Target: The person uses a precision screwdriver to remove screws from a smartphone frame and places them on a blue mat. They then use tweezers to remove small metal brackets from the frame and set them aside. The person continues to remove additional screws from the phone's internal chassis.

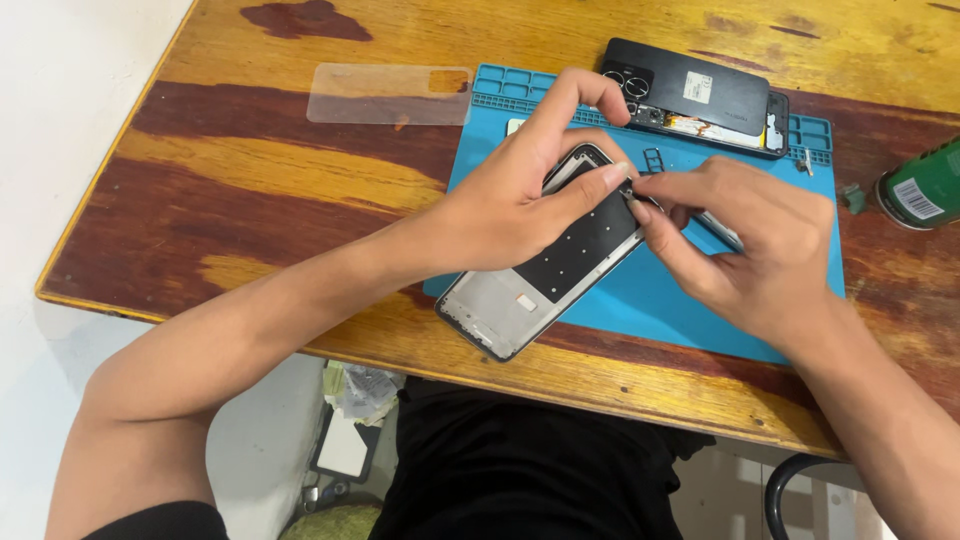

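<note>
**Inventory: worktop, phone-frame station**

Nearest item: my lap in black cloth, below the front edge of the scuffed, varnished brown wooden worktop point(300, 180).

1. Blue rubber repair mat point(700, 300) with small moulded tray pockets along its far rim, lying flat on the worktop.
2. Grey-edged rectangular phone frame point(545, 275) with a black inner panel at its far half and a pale bare section at its near half. It lies slantwise across the near-left corner of the mat, its near end overhanging onto the wood.
3. My left hand point(510, 205), resting over the frame's far end. Its fingers point(590, 185) curl around the frame's upper edge, thumb stretched along the black panel, steadying the frame.
4. My right hand point(760, 250), just right of the frame. Its thumb and forefinger are pressed together in a pinch on something very small at the frame's right edge; what it is I cannot tell. A thin silver tool shaft shows beneath this hand.
5. Black phone with loosened back cover point(700, 95), innards showing along its near edge, at the mat's far rim.
6. Clear plastic phone-shaped sheet point(390, 95), on the wood left of the mat.
7. Green cylindrical can point(925, 185), on its side at the right edge.
</note>
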